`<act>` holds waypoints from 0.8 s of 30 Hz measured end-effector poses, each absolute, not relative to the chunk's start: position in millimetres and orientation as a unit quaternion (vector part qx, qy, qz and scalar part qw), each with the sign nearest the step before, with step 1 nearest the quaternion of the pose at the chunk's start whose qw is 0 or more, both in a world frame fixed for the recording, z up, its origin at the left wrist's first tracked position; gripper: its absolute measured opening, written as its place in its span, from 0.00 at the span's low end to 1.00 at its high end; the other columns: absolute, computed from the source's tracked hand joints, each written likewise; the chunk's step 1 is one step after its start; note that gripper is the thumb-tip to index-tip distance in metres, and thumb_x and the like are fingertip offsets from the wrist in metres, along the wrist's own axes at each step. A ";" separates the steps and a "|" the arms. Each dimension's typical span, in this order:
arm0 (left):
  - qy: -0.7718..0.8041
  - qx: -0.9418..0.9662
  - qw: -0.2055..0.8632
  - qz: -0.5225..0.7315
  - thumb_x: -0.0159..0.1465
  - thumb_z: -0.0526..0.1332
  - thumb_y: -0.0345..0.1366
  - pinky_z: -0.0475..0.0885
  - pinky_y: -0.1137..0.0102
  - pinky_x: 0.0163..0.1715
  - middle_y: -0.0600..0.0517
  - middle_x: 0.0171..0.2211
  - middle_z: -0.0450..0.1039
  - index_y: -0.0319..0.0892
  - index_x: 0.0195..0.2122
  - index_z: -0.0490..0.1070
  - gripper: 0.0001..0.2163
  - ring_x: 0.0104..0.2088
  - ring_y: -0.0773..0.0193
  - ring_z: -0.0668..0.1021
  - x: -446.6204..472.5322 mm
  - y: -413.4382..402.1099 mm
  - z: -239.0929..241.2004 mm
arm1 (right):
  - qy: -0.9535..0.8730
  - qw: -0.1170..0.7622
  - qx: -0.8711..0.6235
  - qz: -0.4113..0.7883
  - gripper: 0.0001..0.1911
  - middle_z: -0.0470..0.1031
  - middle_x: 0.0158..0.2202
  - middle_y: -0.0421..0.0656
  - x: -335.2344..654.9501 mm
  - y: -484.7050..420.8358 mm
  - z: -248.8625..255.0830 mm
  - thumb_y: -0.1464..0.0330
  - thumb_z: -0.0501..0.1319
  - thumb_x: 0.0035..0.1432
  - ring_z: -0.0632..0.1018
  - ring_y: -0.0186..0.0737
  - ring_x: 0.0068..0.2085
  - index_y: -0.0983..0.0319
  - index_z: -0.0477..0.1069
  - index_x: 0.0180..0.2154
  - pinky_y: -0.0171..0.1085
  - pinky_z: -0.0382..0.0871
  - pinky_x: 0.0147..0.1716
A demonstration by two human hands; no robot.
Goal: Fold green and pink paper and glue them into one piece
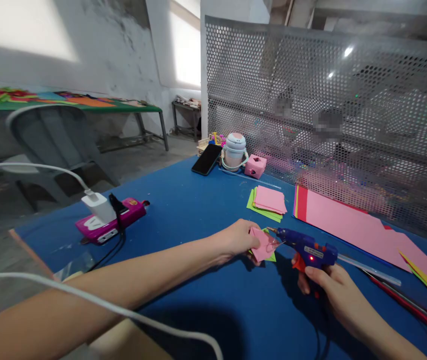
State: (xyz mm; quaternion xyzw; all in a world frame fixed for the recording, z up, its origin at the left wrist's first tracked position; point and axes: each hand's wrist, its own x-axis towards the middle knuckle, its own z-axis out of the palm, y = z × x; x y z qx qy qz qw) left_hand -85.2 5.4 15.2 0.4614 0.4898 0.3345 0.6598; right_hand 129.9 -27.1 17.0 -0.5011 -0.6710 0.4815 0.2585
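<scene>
In the head view, my left hand (240, 238) pinches a small piece of pink paper (262, 245) with green paper (272, 257) showing behind its edge. My right hand (328, 285) is closed round the handle of a blue hot glue gun (303, 246), with fingers at its orange trigger. A red light glows on the gun's side, and a clear glue stick (371, 270) sticks out of its back. The nozzle points left, close to the pink paper's upper edge; whether it touches cannot be told. Above the hands lies a stack of pink and green paper squares (269, 200).
Large pink sheets (348, 227) lie along the metal mesh screen (311, 100). At the back stand a phone (207, 159), a white bottle (235, 152) and a pink paper box (255, 166). A purple power strip (134, 211) sits left, and a white cable (130, 315) crosses the foreground.
</scene>
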 end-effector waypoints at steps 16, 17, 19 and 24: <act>0.504 0.481 0.653 0.298 0.44 0.51 0.16 0.69 0.75 0.13 0.54 0.14 0.68 0.35 0.22 0.67 0.10 0.13 0.68 0.72 -88.6 2.8 9.9 | -0.683 0.181 -0.572 0.416 0.17 0.66 0.20 0.39 128.6 -34.4 30.8 0.57 0.50 0.53 0.68 0.37 0.25 0.62 0.65 0.23 0.34 0.60 0.27; 0.500 0.474 0.662 0.296 0.44 0.52 0.17 0.69 0.74 0.13 0.54 0.14 0.69 0.34 0.23 0.67 0.10 0.14 0.68 0.72 -89.3 2.6 8.7 | -0.678 0.188 -0.567 0.429 0.16 0.66 0.20 0.38 129.0 -34.9 32.4 0.57 0.50 0.53 0.68 0.37 0.25 0.62 0.66 0.25 0.34 0.59 0.27; 0.492 0.464 0.675 0.294 0.44 0.52 0.17 0.71 0.73 0.14 0.53 0.14 0.69 0.34 0.23 0.67 0.09 0.14 0.67 0.72 -90.6 3.1 5.6 | -0.667 0.192 -0.560 0.452 0.15 0.65 0.19 0.38 129.7 -36.4 35.8 0.58 0.52 0.52 0.67 0.36 0.24 0.62 0.66 0.27 0.34 0.59 0.25; 0.494 0.457 0.681 0.289 0.43 0.52 0.17 0.72 0.73 0.14 0.54 0.14 0.69 0.34 0.23 0.67 0.10 0.14 0.67 0.73 -91.2 6.0 0.3 | -0.646 0.185 -0.549 0.496 0.12 0.65 0.18 0.37 132.2 -38.4 35.7 0.61 0.54 0.50 0.67 0.36 0.23 0.63 0.67 0.29 0.34 0.58 0.24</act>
